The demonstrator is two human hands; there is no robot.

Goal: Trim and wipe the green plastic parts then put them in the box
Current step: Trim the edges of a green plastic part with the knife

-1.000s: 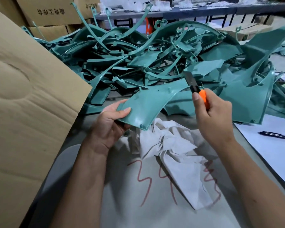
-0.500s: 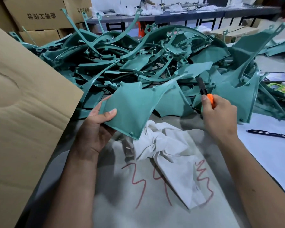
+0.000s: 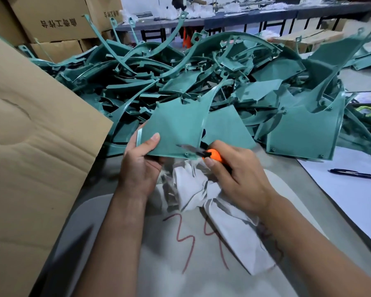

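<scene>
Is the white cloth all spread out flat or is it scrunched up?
Scrunched up. The white cloth lies bunched in folds and creases under the hands, with one flatter end trailing toward the person.

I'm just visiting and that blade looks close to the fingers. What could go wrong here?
1. The knife lies against the lower edge of the green part, pointing toward the left hand that holds it. A slip could cut the thumb.
2. The part is held in the air by one corner, so it may twist under the blade and get gouged.
3. The rag lies right under the cut, so shavings may drop onto it and get wiped back onto parts.
</scene>
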